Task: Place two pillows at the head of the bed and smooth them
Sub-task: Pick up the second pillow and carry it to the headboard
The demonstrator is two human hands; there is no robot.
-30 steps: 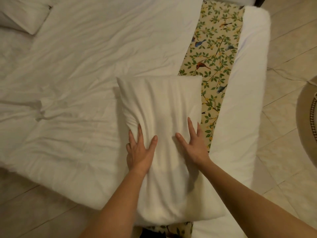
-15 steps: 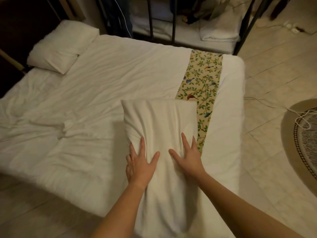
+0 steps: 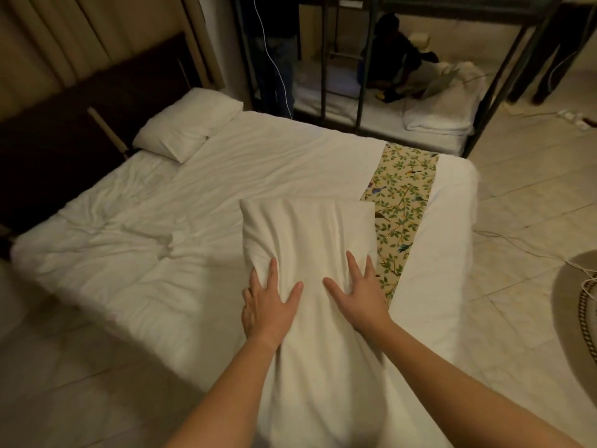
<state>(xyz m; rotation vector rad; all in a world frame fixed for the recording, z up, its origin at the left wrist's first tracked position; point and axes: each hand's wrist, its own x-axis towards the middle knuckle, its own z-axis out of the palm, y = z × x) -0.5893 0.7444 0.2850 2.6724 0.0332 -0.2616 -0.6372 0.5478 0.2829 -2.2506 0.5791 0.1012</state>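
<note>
1. Since a second ago my view has tilted up: the headboard (image 3: 80,101) and the second pillow (image 3: 189,124) now show, while my hands have stayed put on the near pillow (image 3: 310,253).
2. Left hand (image 3: 266,307) lies open, fingers spread, palm flat on the near pillow's left edge; right hand (image 3: 360,300) is open too, pressed flat on its right half. Neither grips anything.
3. Relative to the headboard, the near pillow sits well away, at the foot end, partly overlapping the leaf-patterned runner (image 3: 402,202). The second pillow lies just beside the headboard, at its far corner, tilted.
4. Handling, as I judge it: light, soft and baggy, the cover creasing under my palms. It will sag if lifted by one corner.
5. I'd take it by both long edges near the middle, carry it toward the headboard, set it beside the second pillow, then stroke outward.
</note>
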